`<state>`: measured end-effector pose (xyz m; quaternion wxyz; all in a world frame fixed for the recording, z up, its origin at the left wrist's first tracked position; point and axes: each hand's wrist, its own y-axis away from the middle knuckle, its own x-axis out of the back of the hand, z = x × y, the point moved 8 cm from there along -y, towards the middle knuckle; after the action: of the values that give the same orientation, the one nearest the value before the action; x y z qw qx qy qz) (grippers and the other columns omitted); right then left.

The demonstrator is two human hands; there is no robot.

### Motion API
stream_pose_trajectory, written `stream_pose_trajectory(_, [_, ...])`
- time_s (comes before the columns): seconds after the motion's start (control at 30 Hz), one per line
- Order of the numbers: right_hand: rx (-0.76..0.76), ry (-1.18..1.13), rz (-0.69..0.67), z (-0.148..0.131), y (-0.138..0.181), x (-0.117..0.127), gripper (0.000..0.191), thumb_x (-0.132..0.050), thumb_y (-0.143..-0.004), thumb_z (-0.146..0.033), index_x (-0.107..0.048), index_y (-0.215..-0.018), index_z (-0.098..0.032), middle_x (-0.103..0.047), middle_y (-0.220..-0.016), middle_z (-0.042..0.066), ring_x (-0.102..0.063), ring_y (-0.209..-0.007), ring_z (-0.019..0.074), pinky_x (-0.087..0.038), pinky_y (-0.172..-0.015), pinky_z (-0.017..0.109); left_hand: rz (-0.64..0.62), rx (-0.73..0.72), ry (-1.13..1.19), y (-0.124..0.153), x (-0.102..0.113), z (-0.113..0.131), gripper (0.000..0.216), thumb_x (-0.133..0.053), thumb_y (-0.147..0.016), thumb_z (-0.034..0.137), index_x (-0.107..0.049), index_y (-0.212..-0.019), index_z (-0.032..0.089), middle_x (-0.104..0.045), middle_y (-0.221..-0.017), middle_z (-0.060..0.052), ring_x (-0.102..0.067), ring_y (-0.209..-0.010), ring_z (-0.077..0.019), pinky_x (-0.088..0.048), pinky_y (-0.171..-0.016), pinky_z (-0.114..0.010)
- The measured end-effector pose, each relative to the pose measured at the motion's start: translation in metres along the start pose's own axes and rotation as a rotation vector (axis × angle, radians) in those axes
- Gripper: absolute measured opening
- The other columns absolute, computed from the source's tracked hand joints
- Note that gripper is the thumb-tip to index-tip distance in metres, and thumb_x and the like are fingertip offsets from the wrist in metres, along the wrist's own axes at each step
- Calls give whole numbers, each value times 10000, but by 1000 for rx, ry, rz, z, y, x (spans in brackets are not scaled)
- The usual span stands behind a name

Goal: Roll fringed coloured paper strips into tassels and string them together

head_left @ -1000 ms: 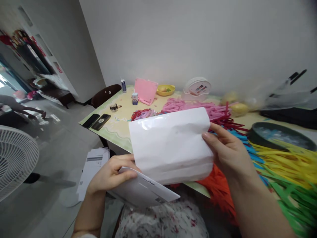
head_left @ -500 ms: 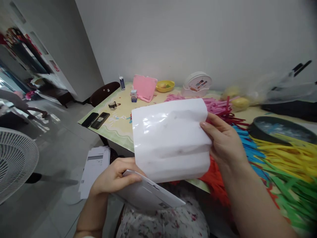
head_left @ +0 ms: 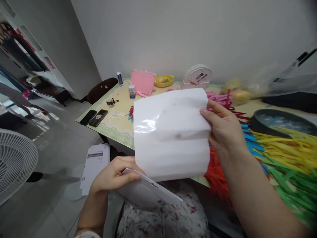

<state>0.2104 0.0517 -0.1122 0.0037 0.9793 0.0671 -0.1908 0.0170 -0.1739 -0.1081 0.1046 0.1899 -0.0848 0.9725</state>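
Note:
My right hand (head_left: 223, 127) pinches the right edge of a glossy white sheet (head_left: 170, 138), which hangs curved and creased above the table's front edge. Low on the left, my left hand (head_left: 119, 177) grips a white printed card or folded paper (head_left: 151, 193) between thumb and fingers. The left fingertips pass behind the sheet's lower left corner; whether they hold it too is hidden. Red strips (head_left: 218, 177) lie under my right forearm. Blue strips (head_left: 250, 140) spread just beyond my right wrist.
On the table (head_left: 123, 132) are phones (head_left: 98, 118), a pink tablet case (head_left: 143, 82), a yellow fruit dish (head_left: 164, 81), small cartons and a dark tray (head_left: 284, 124). Yellow strips (head_left: 289, 150) and green strips (head_left: 289, 185) cover the right side. A fan (head_left: 16, 162) and stacked papers (head_left: 95, 165) stand left.
The white sheet's upper edge and my right hand have risen slightly. My left hand stays nearly in place with its card. The view has shifted a little.

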Motion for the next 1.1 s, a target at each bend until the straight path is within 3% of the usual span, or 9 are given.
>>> stream_pose_trajectory(0.3, [-32,13,19,7,-5,1,449,-769,-547,-209,-700,-989,-183,-768,-751,22,-697,-616,178,-533,-537,251,26,-39,10,1,3,-4,243,-583,-942,268,-783,-926,132,-749,-890,-98,-690,-839,-172,-499,-755,-219])
stream_pose_trajectory(0.47, [-56,40,-12,4,-1,-3,413,-747,-594,-173,-712,-1006,-181,-765,-732,13,-639,-506,134,-472,-466,212,65,-43,60,-6,14,-2,238,-617,-919,315,-799,-950,164,-705,-1144,-117,-671,-1018,-228,-499,-876,-279])
stream_pose_trajectory(0.67, [-61,181,-76,-8,6,-19,489,-707,-702,-149,-701,-1191,-170,-715,-659,-8,-582,-482,106,-449,-451,199,136,56,67,-15,24,-15,298,-670,-867,416,-819,-901,160,-778,-846,-90,-694,-801,-200,-512,-747,-253])
stream_pose_trajectory(0.9, [-52,526,-145,-16,12,-35,504,-641,-831,-211,-628,-1334,-230,-604,-641,-35,-469,-459,89,-364,-428,211,244,101,125,-5,32,-29,297,-717,-820,430,-822,-914,169,-795,-919,-96,-723,-841,-218,-527,-756,-253])
stream_pose_trajectory(0.97, [82,758,-165,-25,10,-36,452,-630,-855,-240,-644,-1307,-224,-604,-677,-14,-483,-511,113,-404,-497,256,253,102,97,-4,33,-28,295,-707,-830,422,-820,-923,166,-794,-925,-99,-726,-843,-220,-531,-754,-256])
stream_pose_trajectory(1.03, [390,1053,-115,-46,14,-40,360,-640,-862,-251,-689,-1212,-180,-639,-787,46,-556,-653,168,-468,-648,336,266,89,47,-3,34,-23,268,-695,-849,392,-818,-934,169,-795,-927,-94,-727,-854,-213,-531,-765,-250])
stream_pose_trajectory(1.1, [735,1208,-88,-65,34,-52,239,-639,-876,-259,-707,-1080,-156,-660,-908,105,-602,-819,226,-476,-779,388,266,57,-19,-3,32,-16,235,-676,-874,349,-814,-950,174,-796,-938,-86,-729,-881,-205,-530,-792,-242])
